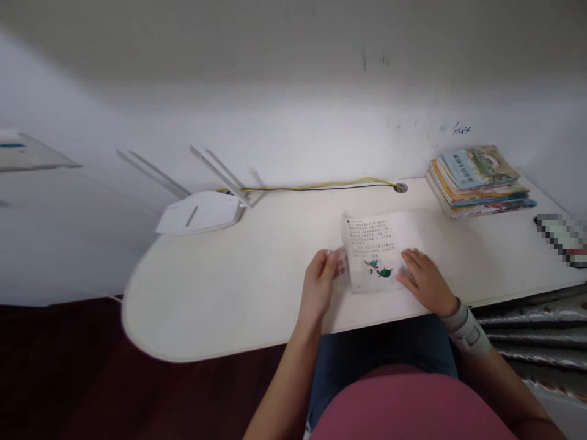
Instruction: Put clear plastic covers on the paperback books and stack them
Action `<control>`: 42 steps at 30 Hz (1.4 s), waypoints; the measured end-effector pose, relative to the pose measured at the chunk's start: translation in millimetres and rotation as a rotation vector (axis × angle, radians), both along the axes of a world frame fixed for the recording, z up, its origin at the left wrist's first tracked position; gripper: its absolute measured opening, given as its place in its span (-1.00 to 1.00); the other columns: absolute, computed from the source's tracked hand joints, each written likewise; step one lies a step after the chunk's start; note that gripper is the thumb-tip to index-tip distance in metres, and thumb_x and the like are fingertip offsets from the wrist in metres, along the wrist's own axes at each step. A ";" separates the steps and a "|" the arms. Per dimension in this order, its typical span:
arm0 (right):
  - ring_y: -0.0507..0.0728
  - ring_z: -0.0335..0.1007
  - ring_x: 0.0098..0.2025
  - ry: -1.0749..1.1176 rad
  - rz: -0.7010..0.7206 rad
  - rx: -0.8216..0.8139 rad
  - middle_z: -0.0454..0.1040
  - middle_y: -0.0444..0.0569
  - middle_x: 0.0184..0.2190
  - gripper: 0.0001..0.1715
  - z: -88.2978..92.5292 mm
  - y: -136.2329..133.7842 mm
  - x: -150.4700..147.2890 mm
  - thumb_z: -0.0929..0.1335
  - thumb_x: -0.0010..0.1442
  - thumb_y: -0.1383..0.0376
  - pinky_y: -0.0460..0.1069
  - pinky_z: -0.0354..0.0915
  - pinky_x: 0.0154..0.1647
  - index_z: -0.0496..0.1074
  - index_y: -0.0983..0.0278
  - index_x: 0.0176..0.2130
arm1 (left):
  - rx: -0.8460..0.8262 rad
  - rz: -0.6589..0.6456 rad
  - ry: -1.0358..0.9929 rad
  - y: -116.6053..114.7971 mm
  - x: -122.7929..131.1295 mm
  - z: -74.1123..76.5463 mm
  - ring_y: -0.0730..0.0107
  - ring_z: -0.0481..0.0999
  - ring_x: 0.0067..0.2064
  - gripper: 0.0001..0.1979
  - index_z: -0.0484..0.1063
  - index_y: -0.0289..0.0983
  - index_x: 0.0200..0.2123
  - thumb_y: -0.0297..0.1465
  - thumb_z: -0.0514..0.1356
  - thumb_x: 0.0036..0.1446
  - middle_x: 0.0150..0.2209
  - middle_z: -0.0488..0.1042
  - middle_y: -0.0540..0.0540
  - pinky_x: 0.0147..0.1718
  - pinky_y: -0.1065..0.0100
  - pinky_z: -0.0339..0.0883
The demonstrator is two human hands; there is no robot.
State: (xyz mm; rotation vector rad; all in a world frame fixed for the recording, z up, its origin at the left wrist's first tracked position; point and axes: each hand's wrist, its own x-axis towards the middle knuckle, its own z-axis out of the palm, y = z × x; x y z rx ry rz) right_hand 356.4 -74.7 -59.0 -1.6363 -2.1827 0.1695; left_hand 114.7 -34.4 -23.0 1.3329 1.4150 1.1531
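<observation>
An open booklet (373,244) lies on the white desk (220,293) in front of me, its left page printed with text and a small red, blue and green picture. At the booklet's left edge, my left hand (322,275) pinches a blurred page between thumb and fingers. My right hand (425,280) rests on the right page, fingers stretched out and lying flat. A grey band circles my right wrist.
A white router (199,214) with raised antennas stands at the back left. Yellow and black cables (316,185) run along the wall to a desk hole. Stacked books (479,180) sit at the back right, near a pixelated object (564,238).
</observation>
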 end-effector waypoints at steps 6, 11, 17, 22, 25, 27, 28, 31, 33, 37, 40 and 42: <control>0.20 0.26 0.17 0.904 0.053 -0.277 0.25 0.15 0.20 -0.17 41.1 9.3 18.6 -0.12 0.26 -0.14 0.18 0.27 0.08 -0.03 0.24 0.30 | -0.011 -0.377 -0.590 11.3 73.5 62.1 0.17 0.49 -0.04 -0.69 0.18 -0.23 -0.39 -0.11 0.13 0.12 -0.01 0.46 -0.18 -0.12 0.12 0.35; 0.24 0.42 0.02 1.377 -0.183 -0.438 0.46 0.11 0.01 -0.14 52.5 14.8 53.9 -0.10 0.23 -0.18 0.22 0.38 -0.09 0.10 0.24 0.24 | 0.078 -0.258 -0.274 14.9 63.5 45.7 0.21 0.47 -0.04 -0.68 0.36 -0.27 -0.37 -0.11 0.14 0.09 -0.10 0.51 -0.14 -0.10 0.22 0.33; 0.18 0.49 -0.11 1.438 -0.225 -0.483 0.53 -0.05 -0.10 -0.41 28.6 14.3 62.2 0.34 -0.04 0.28 0.13 0.42 -0.10 0.34 0.19 0.04 | 0.170 0.160 0.668 9.6 -39.9 -4.8 0.09 0.47 -0.14 -0.73 0.44 -0.27 -0.40 -0.23 0.04 0.09 -0.24 0.51 -0.19 -0.14 0.09 0.34; 0.17 0.44 -0.05 1.260 -0.157 -0.424 0.50 -0.05 -0.05 -0.40 19.2 21.9 40.4 0.26 -0.05 0.37 0.14 0.39 -0.05 0.32 0.21 0.03 | 0.282 0.316 1.143 -2.9 -46.8 -23.1 -0.25 0.13 0.23 -0.66 0.41 -0.41 -0.08 -0.43 -0.01 0.13 0.12 0.30 -0.44 0.08 -0.28 0.03; 0.22 0.34 0.08 0.985 -0.190 -0.293 0.40 0.03 0.07 -0.38 8.4 25.7 42.4 0.23 0.01 0.34 0.21 0.27 0.10 0.27 0.25 0.10 | 0.459 0.097 1.100 -6.6 -7.5 -30.1 -0.10 -0.10 0.34 -0.55 0.19 -0.50 0.14 -0.43 -0.07 0.22 0.27 0.05 -0.50 0.16 -0.15 0.02; 0.25 0.20 0.19 0.747 -0.262 -0.176 0.29 0.14 0.16 -0.37 -1.4 25.4 50.9 0.23 0.08 0.26 0.25 0.11 0.21 0.22 0.32 0.15 | 0.514 -0.211 1.030 -8.5 23.8 -35.9 0.03 -0.02 0.33 -0.51 0.13 -0.50 0.19 -0.36 -0.11 0.28 0.27 0.06 -0.48 0.16 0.01 0.12; 0.26 0.12 0.24 0.642 -0.292 -0.121 0.22 0.18 0.20 -0.36 -6.3 24.4 56.1 0.23 0.12 0.21 0.26 0.03 0.25 0.20 0.36 0.17 | 0.495 -0.314 1.015 -9.8 37.9 -39.2 0.01 0.00 0.32 -0.47 0.11 -0.52 0.20 -0.28 -0.09 0.28 0.26 0.08 -0.48 0.15 0.03 0.14; 0.24 -0.03 0.31 0.472 -0.309 -0.017 0.09 0.25 0.27 -0.30 -17.3 19.1 70.3 0.17 0.22 0.03 0.26 -0.06 0.30 0.18 0.40 0.19 | 0.438 -0.419 1.053 -14.2 64.5 -48.1 -0.12 0.01 0.30 -0.32 0.13 -0.51 0.21 -0.08 -0.04 0.23 0.24 0.12 -0.49 0.17 -0.10 0.05; 0.24 -0.03 0.31 0.448 -0.295 -0.010 0.10 0.26 0.26 -0.27 -19.6 15.3 75.3 0.12 0.25 -0.06 0.25 -0.05 0.30 0.23 0.40 0.17 | 0.428 -0.417 1.100 -16.6 69.0 -51.8 -0.17 -0.01 0.30 -0.27 0.15 -0.48 0.21 -0.01 -0.03 0.19 0.25 0.11 -0.45 0.18 -0.15 -0.01; 0.23 0.07 0.27 0.478 -0.214 -0.044 0.19 0.18 0.23 -0.27 -8.7 10.5 74.4 0.08 0.25 -0.12 0.23 -0.02 0.29 0.35 0.31 0.09 | 0.438 -0.422 1.185 -18.4 65.3 -52.9 -0.18 -0.03 0.31 -0.20 0.12 -0.48 0.23 0.06 -0.04 0.16 0.27 0.08 -0.41 0.19 -0.12 -0.02; 0.22 0.21 0.19 0.557 -0.216 -0.033 0.34 0.12 0.14 -0.35 11.9 11.2 69.7 0.12 0.26 -0.08 0.22 0.09 0.24 0.37 0.26 0.08 | 0.440 -0.414 1.224 -18.4 64.5 -50.9 -0.15 -0.04 0.31 -0.16 0.08 -0.47 0.25 0.09 -0.05 0.14 0.27 0.07 -0.40 0.20 -0.10 -0.02; 0.22 0.32 0.10 0.637 -0.229 -0.037 0.43 0.06 0.05 -0.43 28.0 16.5 65.4 0.19 0.24 -0.04 0.22 0.18 0.18 0.39 0.22 0.06 | 0.435 -0.414 1.232 -18.7 65.7 -49.4 -0.14 -0.02 0.31 -0.15 0.08 -0.45 0.26 0.10 -0.06 0.13 0.27 0.08 -0.39 0.20 -0.09 -0.02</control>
